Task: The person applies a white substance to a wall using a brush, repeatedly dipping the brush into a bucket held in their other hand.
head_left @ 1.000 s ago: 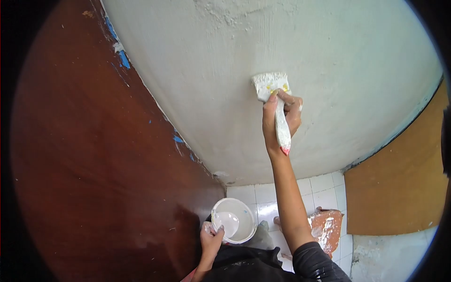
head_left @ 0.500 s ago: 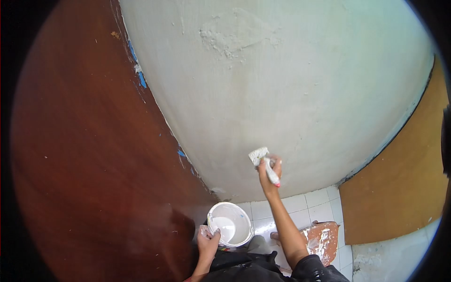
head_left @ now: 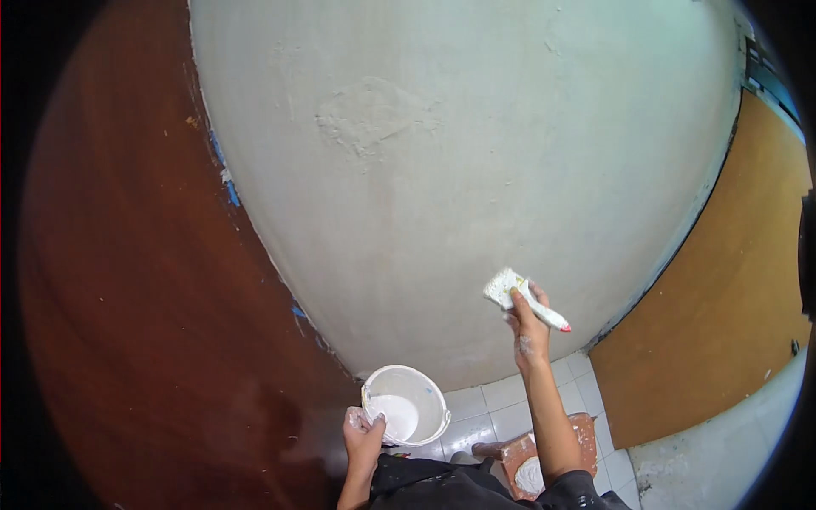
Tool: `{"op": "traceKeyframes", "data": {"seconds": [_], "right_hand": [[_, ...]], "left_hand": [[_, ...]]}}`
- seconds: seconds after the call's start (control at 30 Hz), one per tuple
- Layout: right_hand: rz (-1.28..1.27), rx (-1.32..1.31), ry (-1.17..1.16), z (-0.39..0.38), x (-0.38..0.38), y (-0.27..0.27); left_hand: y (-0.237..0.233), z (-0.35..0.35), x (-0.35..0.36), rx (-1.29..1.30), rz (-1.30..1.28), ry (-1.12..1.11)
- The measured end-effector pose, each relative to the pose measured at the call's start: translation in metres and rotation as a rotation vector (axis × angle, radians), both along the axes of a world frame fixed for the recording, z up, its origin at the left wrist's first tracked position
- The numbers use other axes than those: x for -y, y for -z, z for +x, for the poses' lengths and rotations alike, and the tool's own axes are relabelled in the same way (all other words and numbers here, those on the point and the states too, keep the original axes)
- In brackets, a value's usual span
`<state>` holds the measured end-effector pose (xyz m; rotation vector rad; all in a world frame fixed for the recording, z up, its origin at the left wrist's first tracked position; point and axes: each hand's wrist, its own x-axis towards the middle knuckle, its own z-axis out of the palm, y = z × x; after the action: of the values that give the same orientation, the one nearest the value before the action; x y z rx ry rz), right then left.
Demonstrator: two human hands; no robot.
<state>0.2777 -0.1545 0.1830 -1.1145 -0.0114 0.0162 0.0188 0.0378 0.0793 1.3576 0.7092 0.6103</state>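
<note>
My right hand (head_left: 529, 319) is closed around the handle of a paint-covered brush (head_left: 505, 289), in front of the pale wall (head_left: 408, 221). The bristles point up and left, and the red handle end sticks out to the right. Low in the view, my left hand (head_left: 364, 431) grips the near left rim of a white bucket (head_left: 436, 399), its thumb over the edge. White paint (head_left: 395, 418) lies inside the bucket. A rough patch (head_left: 374, 119) shows higher up on the wall.
A dark red-brown panel (head_left: 153, 280) borders the wall on the left, with blue scraps along the seam. A yellow-brown panel (head_left: 714, 297) stands at the right. Below are white floor tiles (head_left: 510, 419) and a paint-smeared reddish board (head_left: 585, 433) partly behind my right forearm.
The view has shifted, moving the wall patch left and down in the frame. My right hand and the brush appear farther right, while my left hand still grips the bucket.
</note>
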Motion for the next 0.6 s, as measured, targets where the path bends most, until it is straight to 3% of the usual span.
{"op": "traceKeyframes", "data": {"seconds": [0.13, 0.27, 0.4, 0.53, 0.6], "right_hand": [[-0.273, 0.530, 0.088, 0.046, 0.024, -0.061], [-0.632, 1.300, 0.236, 0.072, 0.007, -0.173], [-0.886, 1.612, 0.437, 0.069, -0.036, -0.252], [-1.102, 1.819, 0.552, 0.077, -0.064, -0.252], [-1.151, 1.850, 0.540, 0.072, -0.073, -0.207]], "left_hand": [[-0.001, 0.022, 0.013, 0.069, -0.038, -0.010], [0.000, 0.031, 0.025, 0.085, -0.036, -0.039], [-0.001, 0.026, 0.035, 0.090, -0.087, -0.066], [-0.003, 0.019, 0.041, 0.032, -0.088, -0.097], [0.012, 0.010, 0.034, 0.054, -0.065, -0.103]]}}
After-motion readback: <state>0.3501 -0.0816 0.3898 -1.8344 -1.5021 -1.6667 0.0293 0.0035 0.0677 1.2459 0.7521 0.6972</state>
